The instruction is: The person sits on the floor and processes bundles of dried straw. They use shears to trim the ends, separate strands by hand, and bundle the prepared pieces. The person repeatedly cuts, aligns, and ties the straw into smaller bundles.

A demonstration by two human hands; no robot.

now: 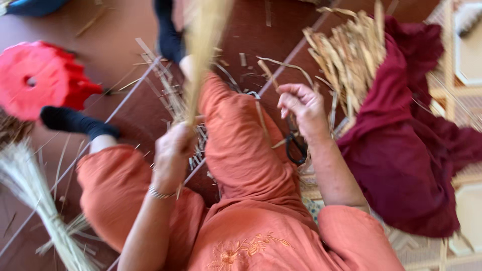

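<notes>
left hand (170, 153) fisted around pale straw bundle (201, 55) at centre, long axis upright, tip toward 12 o'clock | right hand (301, 108) half-curled, empty, at 2 o'clock | black scissors (296, 145) just below it | dry reed heap (346, 55) on maroon cloth (406, 150), 2 o'clock

Left hand (173, 150) fisted, right hand (301, 106) seemingly loose

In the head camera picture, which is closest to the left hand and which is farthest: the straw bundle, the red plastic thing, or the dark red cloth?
From the left hand:
1. Straw bundle: gripped in the hand, rising up from it.
2. Red plastic thing: on the floor, up and toward the picture's left edge.
3. Dark red cloth: across the lap, on the picture's right side.
</notes>
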